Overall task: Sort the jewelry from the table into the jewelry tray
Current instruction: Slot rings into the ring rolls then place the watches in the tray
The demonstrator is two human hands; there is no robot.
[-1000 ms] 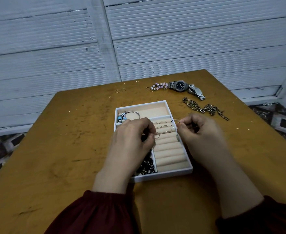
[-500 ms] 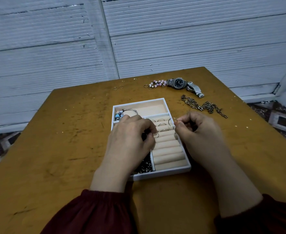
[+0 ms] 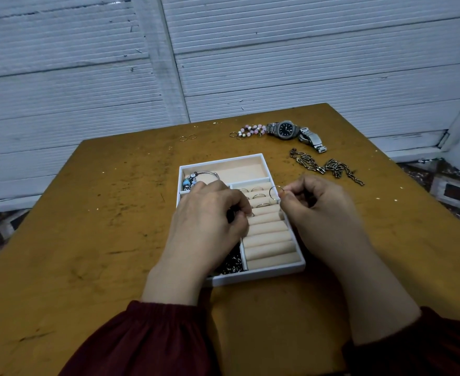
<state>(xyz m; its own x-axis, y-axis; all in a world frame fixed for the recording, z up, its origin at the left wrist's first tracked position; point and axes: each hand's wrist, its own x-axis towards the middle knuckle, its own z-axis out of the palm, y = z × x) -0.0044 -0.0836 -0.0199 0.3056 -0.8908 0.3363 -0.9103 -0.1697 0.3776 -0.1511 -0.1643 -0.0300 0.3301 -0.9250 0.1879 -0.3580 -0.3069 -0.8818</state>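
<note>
Thin ring (image 3: 275, 192) is pinched between thumb and forefinger of right hand (image 3: 318, 210), upright above jewelry tray (image 3: 250, 158), at its 2 o'clock edge. Best lowered edge-first into a free slot between ring rolls (image 3: 267, 232). Left hand (image 3: 207, 221) is held knuckles-up over the rolls, fingers curled; whether anything is held cannot be told.

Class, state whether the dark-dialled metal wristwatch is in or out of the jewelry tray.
Out: the dark-dialled metal wristwatch lies on the brown wooden table, beyond the white compartmented tray.
</note>
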